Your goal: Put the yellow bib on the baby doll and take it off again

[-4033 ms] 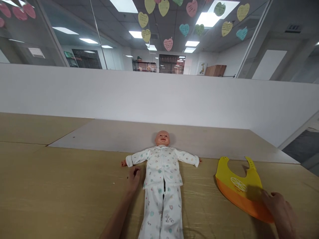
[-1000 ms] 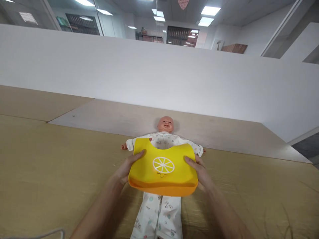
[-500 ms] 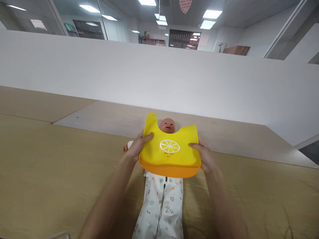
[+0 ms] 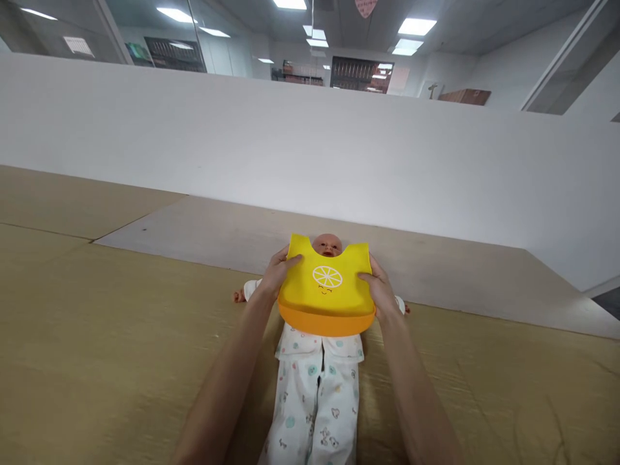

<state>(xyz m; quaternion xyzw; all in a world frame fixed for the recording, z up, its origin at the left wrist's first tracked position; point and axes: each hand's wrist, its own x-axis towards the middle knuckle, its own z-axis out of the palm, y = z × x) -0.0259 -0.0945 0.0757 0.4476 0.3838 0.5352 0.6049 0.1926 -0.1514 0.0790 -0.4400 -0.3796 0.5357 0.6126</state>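
Note:
A yellow bib (image 4: 310,300) with a white citrus slice, a small smiling face and an orange pocket along its bottom spans my two hands. My left hand (image 4: 279,270) grips its left side, thumb on the front. On the opposite side my right hand (image 4: 378,287) pinches it the same way. Behind and below the bib lies a baby doll (image 4: 327,243) on its back, arms spread. The bib covers its chest and reaches its chin. White printed trousers (image 4: 317,407) clothe the doll's legs. Whether the bib touches the doll I cannot tell.
The doll lies on a tan mat (image 4: 121,336), with a greyish panel (image 4: 217,226) behind its head. A white low wall (image 4: 290,142) rises beyond, topped by glass that shows a room with ceiling lights.
My hands have brought the bib closer to the doll and nearer together. Its upper left tab has dropped, and both of the doll's hands now show at the sides.

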